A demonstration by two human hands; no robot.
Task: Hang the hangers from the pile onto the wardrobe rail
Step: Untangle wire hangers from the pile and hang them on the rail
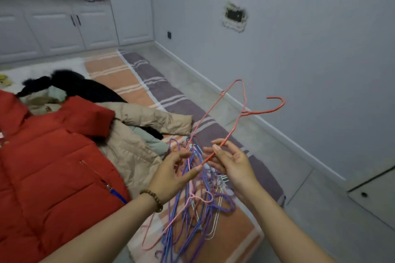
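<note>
A red wire hanger (239, 116) is lifted off the mattress, its hook pointing right toward the wall. My right hand (232, 163) grips its lower bar between thumb and fingers. My left hand (174, 174), with a bead bracelet on the wrist, pinches the other end of that hanger where it meets the pile. Below both hands lies a tangled pile of hangers (196, 213) in purple, blue, pink and white on the striped mattress (119, 74). No wardrobe rail is in view.
A red puffer jacket (47, 166), a beige coat (136, 134) and dark clothes (72, 83) cover the mattress on the left. White cabinets (64, 28) line the back wall. Grey floor (299, 209) runs along the right wall.
</note>
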